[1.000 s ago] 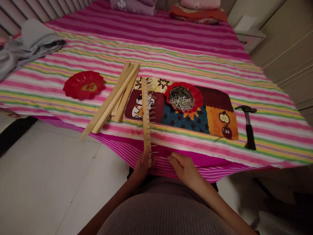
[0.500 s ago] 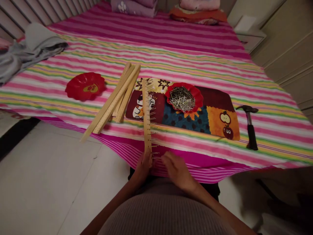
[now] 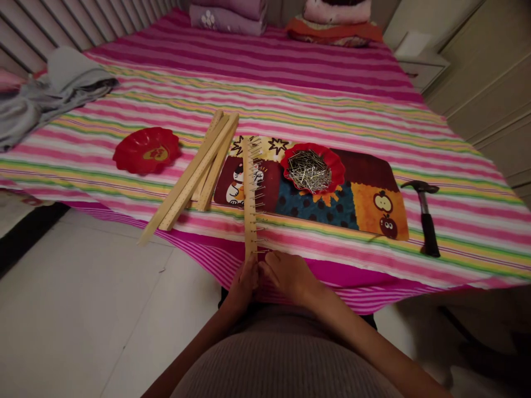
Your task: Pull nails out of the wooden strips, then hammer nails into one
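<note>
A narrow wooden strip [image 3: 249,221] lies lengthwise in front of me, with a row of nails [image 3: 259,194] sticking out to its right. My left hand [image 3: 244,283] is closed around the strip's near end at the bed edge. Just right of that end, my right hand [image 3: 290,276] is closed, its thumb and fingers pinched at a nail by the strip; the fingers cover most of that nail. Beyond my right hand, a red scalloped bowl [image 3: 341,172] holds a heap of loose nails [image 3: 309,170]. Under the strip's far part and the bowl lies a patterned mat [image 3: 319,213].
More wooden strips [image 3: 199,171] lie crossed in a pile on the left, their ends overhanging the bed edge. Left of them sits another red bowl [image 3: 141,150]. A claw hammer [image 3: 427,218] rests at the right. Grey clothing [image 3: 66,83] lies on the striped sheet [image 3: 352,121].
My right hand has moved left to the strip's near end and its fingers have closed at a nail. My left hand still grips the strip. The view has tilted slightly.
</note>
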`<state>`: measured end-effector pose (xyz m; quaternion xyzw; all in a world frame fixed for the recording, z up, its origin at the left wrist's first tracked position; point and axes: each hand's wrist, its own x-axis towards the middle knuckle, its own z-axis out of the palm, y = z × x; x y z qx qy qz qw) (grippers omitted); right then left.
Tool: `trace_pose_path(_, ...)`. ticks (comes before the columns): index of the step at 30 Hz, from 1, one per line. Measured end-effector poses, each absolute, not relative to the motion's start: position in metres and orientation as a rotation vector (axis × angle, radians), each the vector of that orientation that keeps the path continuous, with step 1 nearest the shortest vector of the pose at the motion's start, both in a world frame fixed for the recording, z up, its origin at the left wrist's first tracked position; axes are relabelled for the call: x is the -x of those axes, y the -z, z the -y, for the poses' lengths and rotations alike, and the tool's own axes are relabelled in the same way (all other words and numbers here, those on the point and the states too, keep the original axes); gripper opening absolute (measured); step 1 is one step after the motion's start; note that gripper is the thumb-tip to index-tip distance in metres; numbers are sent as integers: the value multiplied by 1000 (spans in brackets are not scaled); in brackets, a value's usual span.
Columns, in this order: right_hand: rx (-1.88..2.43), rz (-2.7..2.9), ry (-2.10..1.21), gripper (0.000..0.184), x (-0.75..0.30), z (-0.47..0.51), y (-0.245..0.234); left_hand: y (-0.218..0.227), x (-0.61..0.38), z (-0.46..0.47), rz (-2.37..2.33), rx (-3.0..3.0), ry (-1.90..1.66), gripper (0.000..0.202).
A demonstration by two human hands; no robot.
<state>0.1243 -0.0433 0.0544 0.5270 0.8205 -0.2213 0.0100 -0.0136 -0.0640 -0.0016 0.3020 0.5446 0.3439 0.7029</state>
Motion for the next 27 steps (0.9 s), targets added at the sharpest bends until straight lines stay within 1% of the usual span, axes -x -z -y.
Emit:
trace_pose_path(3,-1461,-2666,691,30,-130,35,-55,0,16,64,-1184,-691,-744,52)
trace_pose_path(6,-1413,-2756,756,28,-135,35,-47,-3,17,65,-1171,-672,-705,55)
trace_pose_path(12,-1720,-2917,961,39,-135,62,-21,-9,12,66,-1167,-671,-696,55)
trace_pose_path(15,-1774,-2965,867,39,-146,70,-31,-7,12,66,-1151,-641,-659,54)
trace_pose_path(18,-2105,-2867,747,36,-171,66,-45,-5,12,66,-1159,-584,-639,55)
trace_pose_path(20,-2238,-2752,728,34,-188,60,-47,-5,13,66,-1149,-581,-634,54)
trace_pose_path(24,-2221,-2586,845,28,-187,58,-42,-8,12,67,-1142,-621,-616,53)
trace_pose_path(27,-2074,-2550,1029,28,-159,63,-44,-9,11,69,-1160,-658,-628,54)
